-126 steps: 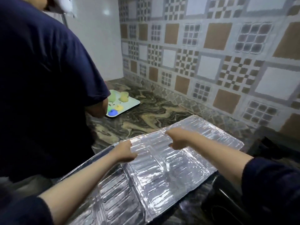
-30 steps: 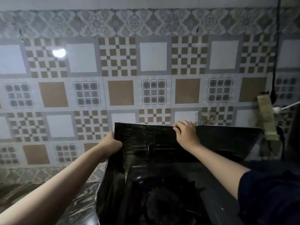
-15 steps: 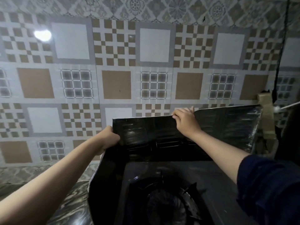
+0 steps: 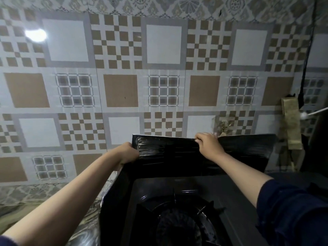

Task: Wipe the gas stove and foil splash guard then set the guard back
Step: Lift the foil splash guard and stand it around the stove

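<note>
Most of the view is a tiled wall (image 4: 159,68), patterned in brown, white and grey squares, with a bright spot of reflected light high on its left. Below it on the left runs a marbled countertop (image 4: 44,201). The gas stove (image 4: 186,189) fills the lower middle, dark-topped, its burner (image 4: 179,222) ringed by black pan supports. Standing upright around the stove's back and left side is the foil splash guard (image 4: 177,157), which looks dark and ribbed from this side; its back panel stands close in front of the wall and its left panel folds forward along the stove's left edge, next to the countertop. At the far right a black cable (image 4: 308,50) hangs down the wall to a worn yellowish strip (image 4: 291,125), just beside the guard's right end, and a thin white rod (image 4: 314,113) pokes in from the right edge.

The left hand (image 4: 126,153) grips the guard at the fold where back and left panels meet, fingers curled round the edge. The right hand (image 4: 209,144) holds the top edge of the back panel, fingers hooked over it toward the wall, with the thumb on the near face.
</note>
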